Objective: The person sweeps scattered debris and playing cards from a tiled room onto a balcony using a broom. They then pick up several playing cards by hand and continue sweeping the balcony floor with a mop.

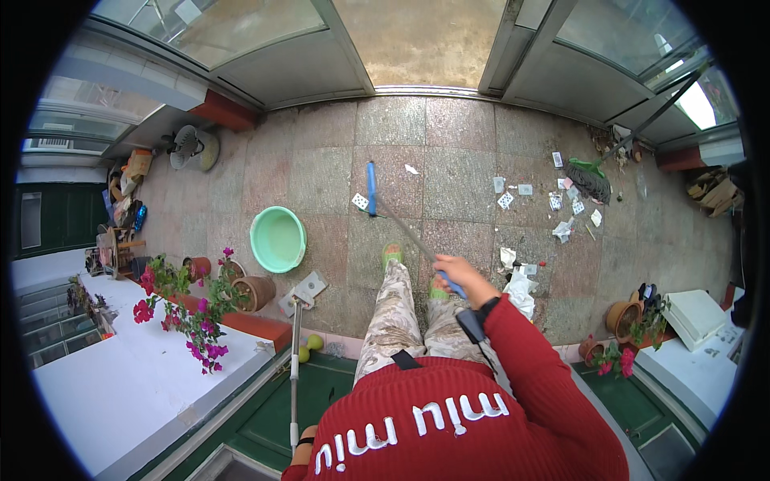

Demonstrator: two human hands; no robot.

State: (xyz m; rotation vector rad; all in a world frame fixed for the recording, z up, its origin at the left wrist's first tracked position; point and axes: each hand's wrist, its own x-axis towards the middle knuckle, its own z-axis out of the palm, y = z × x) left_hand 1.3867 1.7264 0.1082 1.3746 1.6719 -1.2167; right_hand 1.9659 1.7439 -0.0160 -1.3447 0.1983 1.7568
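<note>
My right hand (460, 278) grips the blue end of a long-handled floor tool (409, 231), a broom or squeegee. Its narrow blue head (371, 189) is at the floor ahead of my feet, beside a playing card (360, 201). Low in the view, only part of my left hand (309, 431) shows past my red sweater, above a black wristband; its fingers are hidden. Close by rises the pole of a flat mop (295, 361), whose head (308, 290) rests on the tiles. Whether my left hand touches the pole cannot be told.
A mint-green basin (278, 239) stands left, near potted bougainvillea (207, 312). Scattered cards (505, 200) and crumpled paper (521, 291) litter the floor at right. A string mop (588, 180) leans there. Flowerpots (624, 318) and a white foam box (695, 318) sit lower right; a fan (186, 148) stands far left.
</note>
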